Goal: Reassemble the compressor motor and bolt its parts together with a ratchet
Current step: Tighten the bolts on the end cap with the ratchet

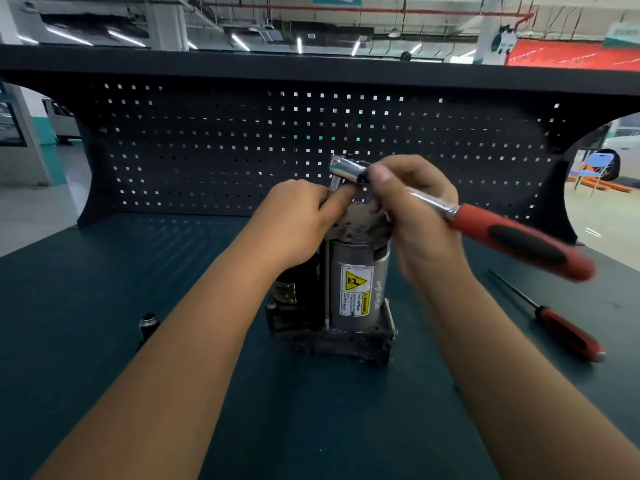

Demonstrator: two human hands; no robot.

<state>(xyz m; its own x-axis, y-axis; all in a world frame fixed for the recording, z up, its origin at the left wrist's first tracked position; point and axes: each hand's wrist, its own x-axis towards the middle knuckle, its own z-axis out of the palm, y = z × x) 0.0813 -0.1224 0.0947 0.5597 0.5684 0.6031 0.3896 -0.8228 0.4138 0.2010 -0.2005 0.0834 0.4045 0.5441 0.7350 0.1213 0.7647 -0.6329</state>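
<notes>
In the head view, the compressor motor [356,285] stands upright on the table [104,306]. Its silver can shows a yellow warning label to the camera, and its dark base [332,337] sits underneath, so the end plate faces up where a tool can reach it. A long through-bolt [326,282] runs down the motor's left flank.

Just above the motor's top, the ratchet [485,228] slants, with its head over the far-left edge and its red handle out to the motor's right. The right hand [415,216] has its grip closed round the chrome shank close to the head rather than on the handle. I judge that this suits guiding more than pulling.

The left hand [298,206] has its grip pinched on the socket [335,184] under the ratchet head, probably steering it onto a bolt (the bolt head is hidden by fingers). The motor lies directly below both grips; I cannot tell whether either touches it.

A small cylindrical piece [148,322] stands left of the motor, and a screwdriver [568,334] lies to its right.
</notes>
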